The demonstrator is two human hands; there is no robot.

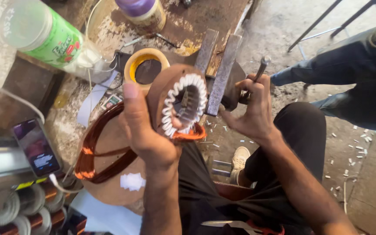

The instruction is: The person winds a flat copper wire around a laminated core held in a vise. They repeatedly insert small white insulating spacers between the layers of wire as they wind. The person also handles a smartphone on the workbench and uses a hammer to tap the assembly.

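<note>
Left hand [146, 130] gripping brown motor stator [177, 104], holding it tilted toward camera, exposing white slot insulation. Right hand [253, 109] clenching around vise handle [261, 69], probably tightening vise jaws. Copper wire coil [93, 152] lying on bench [66, 126] below. Tape roll [146, 65] behind; green-labelled bottle [44, 37] seemingly near empty.

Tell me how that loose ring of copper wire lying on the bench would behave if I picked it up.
The copper wire coil is probably floppy: thin bundled strands bound at only a few spots, so it would likely sag out of round. Likely fairly heavy for its size, being dense copper. Lying flat, it shouldn't roll.
</note>
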